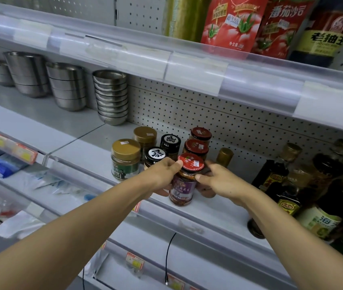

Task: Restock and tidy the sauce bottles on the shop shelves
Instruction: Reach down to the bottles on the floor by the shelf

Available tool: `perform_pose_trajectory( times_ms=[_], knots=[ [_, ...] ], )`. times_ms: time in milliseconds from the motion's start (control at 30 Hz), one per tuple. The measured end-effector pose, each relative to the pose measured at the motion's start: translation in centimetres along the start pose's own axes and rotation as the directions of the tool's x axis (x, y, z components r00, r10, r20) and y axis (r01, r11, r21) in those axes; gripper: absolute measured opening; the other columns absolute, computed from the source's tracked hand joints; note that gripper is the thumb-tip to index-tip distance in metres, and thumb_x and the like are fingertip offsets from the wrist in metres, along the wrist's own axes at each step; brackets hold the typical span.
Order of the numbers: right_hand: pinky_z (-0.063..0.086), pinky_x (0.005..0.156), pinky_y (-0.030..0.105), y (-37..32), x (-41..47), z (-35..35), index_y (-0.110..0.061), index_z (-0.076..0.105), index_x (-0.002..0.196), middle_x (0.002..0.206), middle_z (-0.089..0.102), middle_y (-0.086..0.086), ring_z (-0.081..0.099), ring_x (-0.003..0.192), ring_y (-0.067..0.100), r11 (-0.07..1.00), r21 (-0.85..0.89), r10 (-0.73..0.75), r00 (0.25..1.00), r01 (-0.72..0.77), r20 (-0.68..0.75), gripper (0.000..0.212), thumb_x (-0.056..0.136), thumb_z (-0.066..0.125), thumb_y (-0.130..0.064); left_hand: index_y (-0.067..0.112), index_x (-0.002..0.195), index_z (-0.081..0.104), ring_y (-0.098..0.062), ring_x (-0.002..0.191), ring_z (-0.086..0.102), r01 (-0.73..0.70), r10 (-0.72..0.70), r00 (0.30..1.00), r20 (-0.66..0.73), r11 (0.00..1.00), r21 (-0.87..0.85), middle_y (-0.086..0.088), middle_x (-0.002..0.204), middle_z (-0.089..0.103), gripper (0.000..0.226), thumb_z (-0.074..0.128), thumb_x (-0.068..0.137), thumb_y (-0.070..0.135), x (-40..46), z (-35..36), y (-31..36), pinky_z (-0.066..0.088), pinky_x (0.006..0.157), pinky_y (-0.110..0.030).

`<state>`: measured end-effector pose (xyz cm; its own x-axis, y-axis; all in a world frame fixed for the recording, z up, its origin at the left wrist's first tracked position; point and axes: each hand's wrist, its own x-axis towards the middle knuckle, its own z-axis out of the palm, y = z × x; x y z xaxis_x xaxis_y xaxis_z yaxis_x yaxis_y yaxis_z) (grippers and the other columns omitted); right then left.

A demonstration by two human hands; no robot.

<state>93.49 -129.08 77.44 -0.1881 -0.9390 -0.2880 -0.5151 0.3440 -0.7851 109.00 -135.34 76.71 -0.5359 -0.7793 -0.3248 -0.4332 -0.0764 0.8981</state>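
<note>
A red-lidded sauce jar with a purple label stands near the front edge of the middle shelf. My left hand grips its left side, thumb up by the lid. My right hand holds its right side with curled fingers. Behind it stand two more red-lidded jars, two black-lidded jars and two gold-lidded jars in rows. A gold-capped bottle stands just behind my right hand.
Dark soy sauce bottles crowd the shelf's right end. Stacks of steel bowls line the back left. The shelf above carries red tomato sauce pouches and a dark bottle. Lower shelves hold packets.
</note>
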Motion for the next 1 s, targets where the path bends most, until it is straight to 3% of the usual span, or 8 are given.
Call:
perform_pose_trajectory(
  times_ms=[133, 200, 367, 500, 567, 667, 767, 1000],
  knots=[
    [0.052, 0.081, 0.032, -0.2, -0.2, -0.1, -0.020, 0.042, 0.133, 0.105, 0.063, 0.000, 0.062, 0.096, 0.017, 1.000, -0.008, 0.006, 1.000, -0.006, -0.001, 0.038, 0.096, 0.052, -0.019, 0.021, 0.136, 0.039, -0.025, 0.112, 0.057, -0.007, 0.007, 1.000, -0.003, 0.996, 0.085, -0.009, 0.128, 0.055, 0.047, 0.034, 0.098, 0.047, -0.2, -0.2, 0.1, 0.051, 0.086, -0.038],
    [0.050, 0.089, 0.034, -0.3, -0.4, -0.3, -0.019, 0.045, 0.130, 0.105, 0.064, -0.002, 0.061, 0.097, 0.015, 0.998, -0.058, -0.010, 0.999, 0.007, -0.049, 0.036, 0.095, 0.054, -0.020, 0.020, 0.139, 0.038, -0.028, 0.117, 0.055, -0.062, 0.072, 0.996, -0.053, 0.983, 0.171, -0.010, 0.130, 0.056, 0.049, 0.039, 0.097, 0.046, -0.3, -0.3, 0.2, 0.047, 0.094, -0.042],
    [0.050, 0.093, 0.041, -0.6, -1.3, -1.1, -0.030, 0.049, 0.105, 0.101, 0.062, -0.003, 0.060, 0.101, 0.019, 0.992, -0.128, -0.040, 0.974, 0.012, -0.222, 0.019, 0.091, 0.061, -0.026, 0.020, 0.138, 0.035, -0.021, 0.110, 0.058, -0.185, 0.238, 0.963, -0.129, 0.927, 0.328, -0.004, 0.123, 0.060, 0.056, 0.055, 0.091, 0.042, -0.6, -0.9, 1.3, 0.047, 0.097, -0.042],
    [0.049, 0.096, 0.036, -0.2, -2.1, -1.7, -0.021, 0.045, 0.131, 0.119, 0.058, 0.001, 0.057, 0.108, 0.018, 0.994, -0.104, -0.054, 0.943, 0.021, -0.330, 0.048, 0.088, 0.065, -0.029, 0.017, 0.121, 0.047, -0.020, 0.096, 0.062, -0.213, 0.300, 0.937, -0.176, 0.895, 0.391, -0.003, 0.108, 0.065, 0.045, 0.060, 0.087, 0.043, -0.6, -1.0, 2.9, 0.053, 0.087, -0.045],
    [0.049, 0.095, 0.032, 0.0, -2.8, -2.1, -0.020, 0.046, 0.131, 0.118, 0.059, -0.001, 0.057, 0.108, 0.016, 0.997, -0.059, -0.069, 0.930, 0.051, -0.360, 0.049, 0.087, 0.066, -0.027, 0.016, 0.102, 0.052, -0.019, 0.087, 0.063, -0.227, 0.330, 0.925, -0.188, 0.878, 0.422, -0.002, 0.094, 0.067, 0.033, 0.061, 0.086, 0.044, -0.9, -0.7, 3.9, 0.054, 0.081, -0.044],
    [0.049, 0.095, 0.033, 0.6, -4.2, -2.5, -0.019, 0.050, 0.126, 0.113, 0.061, -0.002, 0.059, 0.106, 0.014, 0.997, -0.017, -0.078, 0.913, 0.078, -0.400, 0.047, 0.084, 0.070, -0.026, 0.015, 0.096, 0.056, -0.019, 0.079, 0.063, -0.313, 0.404, 0.905, -0.132, 0.844, 0.436, -0.004, 0.080, 0.067, 0.028, 0.062, 0.086, 0.041, -1.5, 0.6, 5.2, 0.054, 0.077, -0.042],
    [0.048, 0.098, 0.037, 1.5, -6.4, -2.8, -0.015, 0.047, 0.131, 0.117, 0.059, -0.001, 0.057, 0.108, 0.013, 0.998, 0.015, -0.048, 0.903, 0.060, -0.427, 0.055, 0.083, 0.070, -0.027, 0.017, 0.107, 0.058, -0.016, 0.082, 0.063, -0.398, 0.457, 0.888, -0.044, 0.814, 0.424, -0.002, 0.084, 0.067, 0.032, 0.063, 0.085, 0.040, -1.8, 2.6, 5.9, 0.054, 0.079, -0.038],
    [0.047, 0.098, 0.029, 5.0, -13.7, -5.0, -0.024, 0.045, 0.130, 0.120, 0.055, -0.005, 0.055, 0.110, 0.006, 0.996, 0.075, -0.007, 0.887, 0.046, -0.462, 0.051, 0.085, 0.068, -0.025, 0.029, 0.113, 0.055, -0.005, 0.088, 0.059, -0.536, 0.492, 0.844, 0.212, 0.786, 0.309, 0.012, 0.096, 0.059, 0.032, 0.065, 0.084, 0.037, -2.7, 9.5, 6.4, 0.050, 0.084, -0.027]
  ],
)
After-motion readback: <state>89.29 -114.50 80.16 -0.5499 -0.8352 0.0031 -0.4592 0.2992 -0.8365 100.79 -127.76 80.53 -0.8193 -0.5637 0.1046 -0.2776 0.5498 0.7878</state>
